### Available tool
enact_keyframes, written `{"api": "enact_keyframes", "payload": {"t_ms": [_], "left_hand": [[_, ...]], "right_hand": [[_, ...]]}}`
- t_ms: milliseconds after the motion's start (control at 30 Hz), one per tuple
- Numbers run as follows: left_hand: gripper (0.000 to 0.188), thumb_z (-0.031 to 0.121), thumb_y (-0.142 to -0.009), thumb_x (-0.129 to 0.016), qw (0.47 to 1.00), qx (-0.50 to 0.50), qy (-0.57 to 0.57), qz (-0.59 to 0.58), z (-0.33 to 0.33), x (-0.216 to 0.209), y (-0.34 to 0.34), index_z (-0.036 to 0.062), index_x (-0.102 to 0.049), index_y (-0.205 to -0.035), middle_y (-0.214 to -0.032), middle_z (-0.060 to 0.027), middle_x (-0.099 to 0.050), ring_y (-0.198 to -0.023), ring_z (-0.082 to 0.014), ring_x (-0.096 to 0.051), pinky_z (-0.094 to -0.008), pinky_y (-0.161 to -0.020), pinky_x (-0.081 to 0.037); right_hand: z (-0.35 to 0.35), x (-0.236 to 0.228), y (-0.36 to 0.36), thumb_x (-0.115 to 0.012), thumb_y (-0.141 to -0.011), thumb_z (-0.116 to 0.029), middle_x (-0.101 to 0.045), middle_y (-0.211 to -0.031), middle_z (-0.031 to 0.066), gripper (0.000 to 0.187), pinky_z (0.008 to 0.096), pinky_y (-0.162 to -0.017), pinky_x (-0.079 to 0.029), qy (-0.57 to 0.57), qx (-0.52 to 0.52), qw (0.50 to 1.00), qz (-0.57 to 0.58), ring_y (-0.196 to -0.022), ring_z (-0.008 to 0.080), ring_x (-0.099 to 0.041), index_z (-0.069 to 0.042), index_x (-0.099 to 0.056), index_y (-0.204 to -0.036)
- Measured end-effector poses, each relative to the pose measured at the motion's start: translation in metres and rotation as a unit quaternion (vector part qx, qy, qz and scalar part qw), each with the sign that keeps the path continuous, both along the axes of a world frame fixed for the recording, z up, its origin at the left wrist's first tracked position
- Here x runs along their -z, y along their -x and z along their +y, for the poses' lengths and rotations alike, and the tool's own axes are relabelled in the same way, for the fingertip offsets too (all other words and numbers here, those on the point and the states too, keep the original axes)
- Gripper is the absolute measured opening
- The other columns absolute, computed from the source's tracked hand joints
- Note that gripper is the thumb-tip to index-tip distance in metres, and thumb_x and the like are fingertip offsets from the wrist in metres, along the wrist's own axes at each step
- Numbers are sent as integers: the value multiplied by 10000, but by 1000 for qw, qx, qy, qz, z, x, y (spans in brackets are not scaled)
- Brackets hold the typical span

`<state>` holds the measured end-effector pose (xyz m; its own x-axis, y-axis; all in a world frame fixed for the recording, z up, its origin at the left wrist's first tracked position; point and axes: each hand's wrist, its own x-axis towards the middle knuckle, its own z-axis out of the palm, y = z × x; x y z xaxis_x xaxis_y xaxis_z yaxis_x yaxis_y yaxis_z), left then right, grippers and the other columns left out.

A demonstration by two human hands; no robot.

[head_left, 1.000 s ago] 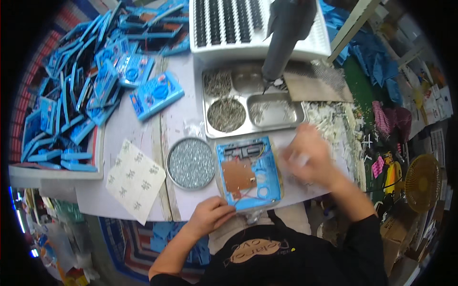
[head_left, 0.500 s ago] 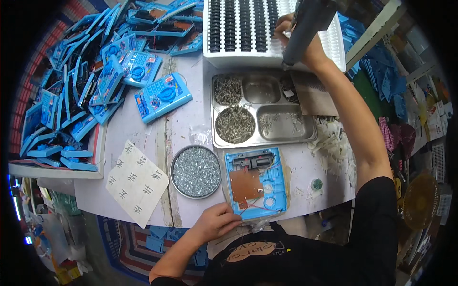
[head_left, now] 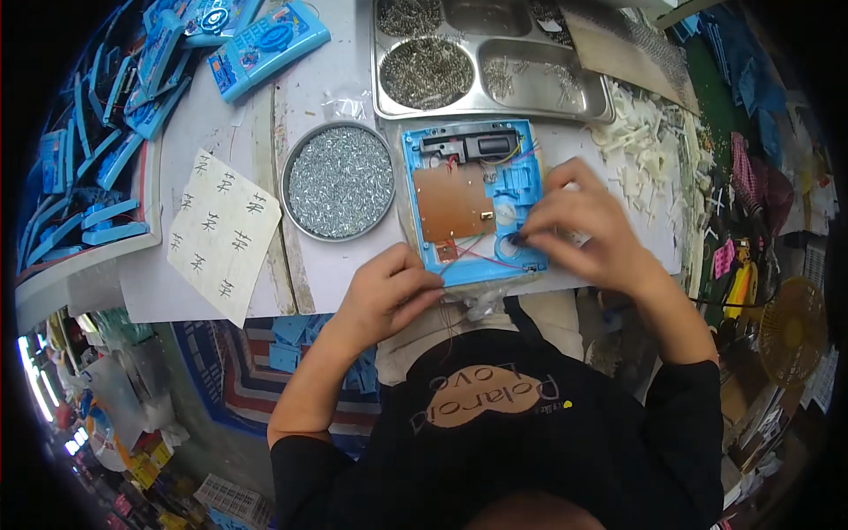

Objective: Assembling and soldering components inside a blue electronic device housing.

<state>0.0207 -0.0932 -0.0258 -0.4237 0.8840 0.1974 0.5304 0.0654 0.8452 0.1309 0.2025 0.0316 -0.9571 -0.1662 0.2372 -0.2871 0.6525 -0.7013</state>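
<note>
A blue plastic casing half [head_left: 468, 276] lies open side up, holding a brown circuit board [head_left: 452, 201], a black mechanism [head_left: 468, 146] and thin wires. My left hand [head_left: 387, 291] is closed at its lower left corner, thumb and finger against the edge. Over the casing's right side is my right hand [head_left: 594, 228], slightly blurred, its fingertips pinching a small black part [head_left: 517, 238] at a round ring moulded in the casing. The fingers cover some of that part, and its exact kind cannot be made out.
Left of the casing stands a round tin of small screws [head_left: 340, 181]. Behind is a steel compartment tray [head_left: 495, 106] of small metal parts. White plastic pieces [head_left: 640, 141] lie to the right. Paper [head_left: 225, 238] and stacked blue casings [head_left: 269, 40] are on the left.
My right hand has come back from the white foam tray of black parts to the casing, bringing a small black part. The view has tilted down; my left hand stays at the casing's corner.
</note>
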Motion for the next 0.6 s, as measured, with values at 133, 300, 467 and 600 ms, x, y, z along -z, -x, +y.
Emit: {"api": "enact_keyframes", "payload": {"t_ms": [133, 300, 467, 600], "left_hand": [[206, 45, -775, -831, 1000, -13, 1, 4, -2, -1, -3, 55, -728, -953, -825, -75, -571, -711, -232, -594, -341, -616, -485], [210, 44, -772, -832, 1000, -26, 3, 10, -3, -1, -7, 49, -730, -956, -827, -73, -577, -710, -231, -597, -342, -615, -488], [226, 41, -753, -841, 999, -19, 20, 33, -2, -4, -5, 62, -737, -952, -828, -70, -585, -722, -228, -600, -339, -618, -486], [228, 38, -753, -834, 998, 1, 25, 60, -2, -7, -3, 65, -733, -956, -828, -77, -591, -716, -240, -612, -353, -613, -493]], "right_hand": [[-9, 24, 1, -802, -749, -110, -664, -940, -13, 228, 425, -896, -447, -81, -30, 995, 52, -986, 297, -552, -128, -677, -938], [-9, 31, 3, -816, -746, -171, -672, -984, -28, 238, 442, -920, -449, -110, -51, 988, 95, -1037, 295, -560, -135, -681, -938], [1, 36, 1, -843, -752, -186, -695, -1097, -8, 277, 461, -927, -446, -92, -90, 986, 105, -1064, 306, -563, -137, -722, -996], [4, 37, -1, -843, -756, -186, -692, -1124, 34, 293, 452, -925, -466, -60, -80, 988, 116, -1067, 313, -567, -126, -738, -1024]]}}
